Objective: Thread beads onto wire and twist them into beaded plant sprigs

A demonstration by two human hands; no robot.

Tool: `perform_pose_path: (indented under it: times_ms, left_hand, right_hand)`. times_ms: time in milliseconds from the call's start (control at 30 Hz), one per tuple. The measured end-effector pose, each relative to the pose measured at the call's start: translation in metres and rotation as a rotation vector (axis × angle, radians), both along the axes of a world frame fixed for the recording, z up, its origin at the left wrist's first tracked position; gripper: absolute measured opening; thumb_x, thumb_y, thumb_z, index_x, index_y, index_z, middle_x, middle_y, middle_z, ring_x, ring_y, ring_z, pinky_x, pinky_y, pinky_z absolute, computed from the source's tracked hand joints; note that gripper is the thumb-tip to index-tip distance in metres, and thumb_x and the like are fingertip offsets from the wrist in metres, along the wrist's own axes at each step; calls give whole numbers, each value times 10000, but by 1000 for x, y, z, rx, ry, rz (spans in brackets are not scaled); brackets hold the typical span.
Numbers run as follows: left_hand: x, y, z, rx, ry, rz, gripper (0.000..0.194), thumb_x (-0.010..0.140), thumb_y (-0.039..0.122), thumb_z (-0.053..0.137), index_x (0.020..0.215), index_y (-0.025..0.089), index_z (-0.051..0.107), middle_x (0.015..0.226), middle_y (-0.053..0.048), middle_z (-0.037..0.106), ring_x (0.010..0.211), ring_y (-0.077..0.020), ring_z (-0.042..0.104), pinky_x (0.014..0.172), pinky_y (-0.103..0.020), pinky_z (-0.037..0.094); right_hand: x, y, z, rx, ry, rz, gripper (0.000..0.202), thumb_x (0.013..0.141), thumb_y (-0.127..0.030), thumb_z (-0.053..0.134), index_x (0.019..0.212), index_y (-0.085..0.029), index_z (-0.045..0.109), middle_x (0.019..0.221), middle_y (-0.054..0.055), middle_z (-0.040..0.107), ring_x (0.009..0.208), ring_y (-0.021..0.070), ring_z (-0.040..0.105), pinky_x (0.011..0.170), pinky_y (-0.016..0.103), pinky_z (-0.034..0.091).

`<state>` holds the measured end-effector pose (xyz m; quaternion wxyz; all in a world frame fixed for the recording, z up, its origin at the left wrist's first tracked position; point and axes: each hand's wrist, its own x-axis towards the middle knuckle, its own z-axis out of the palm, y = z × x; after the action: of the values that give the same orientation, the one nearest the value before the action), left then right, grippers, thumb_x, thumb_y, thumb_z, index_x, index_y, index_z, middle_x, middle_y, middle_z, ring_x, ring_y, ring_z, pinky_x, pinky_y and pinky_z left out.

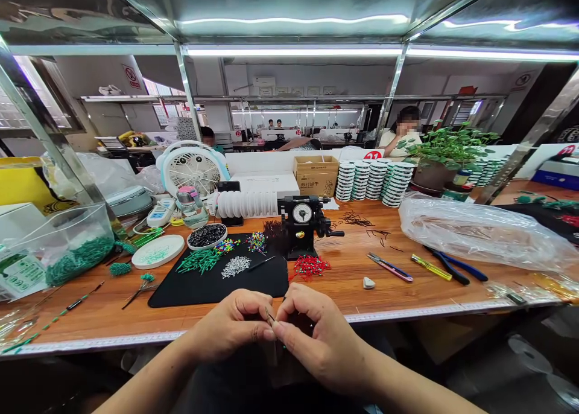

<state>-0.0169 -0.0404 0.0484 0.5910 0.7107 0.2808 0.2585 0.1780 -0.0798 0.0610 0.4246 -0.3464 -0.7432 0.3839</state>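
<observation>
Just in front of the table's near edge, my left hand point(239, 324) and my right hand point(312, 335) meet with thumbs and index fingers closed in a pinch. A small thin dark piece shows between the fingertips, too small to name. Beyond my hands lies a black mat point(199, 292) with green tube-like pieces point(198, 261), small clear and silvery pieces point(236, 267), coloured beads point(256, 241) and a dish of black pieces point(207, 236). A pile of red pieces point(310, 267) sits at the mat's right edge, below a black hand-crank winding machine point(302, 221) carrying white spools point(248, 204).
To the right lie pink-handled snips point(389, 267), a yellow tool point(431, 267), blue-handled pliers point(456, 265) and a plastic bag point(479, 230). Stacked spools point(375, 181) and a fan point(194, 169) stand behind. A white dish point(158, 252) is left. Other people sit beyond the partition.
</observation>
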Motion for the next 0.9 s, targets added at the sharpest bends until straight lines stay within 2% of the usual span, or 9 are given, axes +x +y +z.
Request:
perform_pose_path:
  times_ms: [367,633,900]
  left_hand:
    - [2,1,0,17,28,2,130,758,258,675,686,151,667,688,-10,560,686,-155,494,659,-280,376]
    - [4,3,-4,-63,-15,-37,138,750,276,681,710,143,674,750,-45,619,772,-204,551,717,-315,405]
    - [5,4,-9,-108,-10,-52,155,738,298,694,705,147,676,794,-53,648,823,-215,567,768,-328,424]
  right_hand:
    - [-2,-3,-5,-43,28,-31,65,766,-123,537,716,-162,527,692,-13,514,616,109,469,548,223,363]
    - [3,-2,-5,88,21,-3,53,758,-109,570,731,-151,552,720,-8,502,658,107,466,596,227,360]
    - [6,3,-5,73,-24,52,71,772,-100,579,740,-162,564,739,-13,518,673,104,484,608,218,368]
